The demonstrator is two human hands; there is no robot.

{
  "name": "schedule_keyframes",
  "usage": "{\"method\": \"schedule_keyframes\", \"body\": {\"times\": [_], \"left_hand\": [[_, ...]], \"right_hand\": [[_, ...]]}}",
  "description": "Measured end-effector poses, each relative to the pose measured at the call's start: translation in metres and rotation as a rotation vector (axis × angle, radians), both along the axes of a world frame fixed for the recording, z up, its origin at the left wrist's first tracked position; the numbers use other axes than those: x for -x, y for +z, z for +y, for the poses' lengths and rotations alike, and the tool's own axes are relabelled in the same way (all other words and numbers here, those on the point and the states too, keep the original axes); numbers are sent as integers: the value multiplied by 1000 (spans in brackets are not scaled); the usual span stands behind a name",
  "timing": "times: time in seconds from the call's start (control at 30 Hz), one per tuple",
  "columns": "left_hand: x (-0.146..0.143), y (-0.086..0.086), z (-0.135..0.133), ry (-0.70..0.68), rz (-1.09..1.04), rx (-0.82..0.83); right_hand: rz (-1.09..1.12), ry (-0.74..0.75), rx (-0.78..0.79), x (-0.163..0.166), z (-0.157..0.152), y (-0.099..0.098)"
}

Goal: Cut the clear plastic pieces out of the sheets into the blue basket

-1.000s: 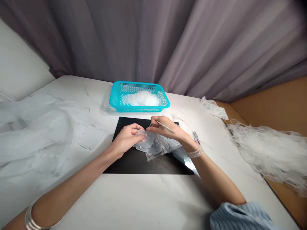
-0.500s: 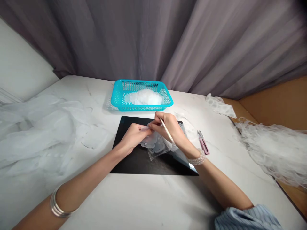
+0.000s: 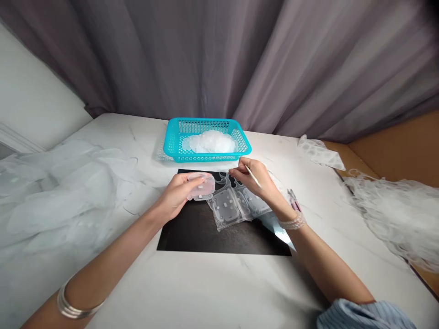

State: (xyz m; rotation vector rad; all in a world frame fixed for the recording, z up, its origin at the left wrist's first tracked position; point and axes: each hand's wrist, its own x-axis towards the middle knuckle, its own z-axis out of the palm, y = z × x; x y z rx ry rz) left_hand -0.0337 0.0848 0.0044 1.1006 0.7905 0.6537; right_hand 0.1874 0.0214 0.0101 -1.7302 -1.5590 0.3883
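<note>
My left hand [image 3: 176, 194] is closed on a small clear plastic piece [image 3: 201, 186], lifted just off the black mat [image 3: 199, 230]. My right hand [image 3: 255, 183] pinches a thin stick-like tool [image 3: 253, 177] and rests on a sheet of joined clear plastic pieces [image 3: 228, 206] lying on the mat. The two hands are a short way apart, the left-hand piece separate from the sheet.
A turquoise basket [image 3: 171, 141] with a heap of clear pieces stands behind the mat. Piles of clear plastic lie at the left [image 3: 51, 196] and right [image 3: 394, 210]. A small pink tool [image 3: 295, 200] lies by my right wrist. Grey curtain behind; cardboard at right.
My hands were together over the sheet; now the left hand has drawn away to the left with one clear piece, and the right hand has shifted right along the sheet.
</note>
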Motion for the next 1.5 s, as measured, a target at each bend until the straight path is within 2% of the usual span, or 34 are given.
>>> {"method": "schedule_keyframes", "body": {"times": [0.13, 0.33, 0.53, 1.03, 1.3, 1.4, 1.5], "left_hand": [[-1, 6, -1, -29, -118, 154], [-1, 10, 1, -77, -204, 281], [-1, 13, 3, -133, -262, 356], [0, 17, 6, -168, -275, 455], [9, -4, 26, -235, -135, 518], [10, -6, 27, -216, -130, 528], [9, -4, 25, -175, -139, 428]], "right_hand": [[128, -36, -61, 19, -7, 17], [621, 247, 74, 39, -14, 27], [774, 189, 64, 37, -11, 23], [808, 134, 57, 34, -10, 26], [772, 71, 11, 35, -13, 31], [669, 120, -10, 36, -16, 31], [525, 220, 44, 33, -17, 28]]}}
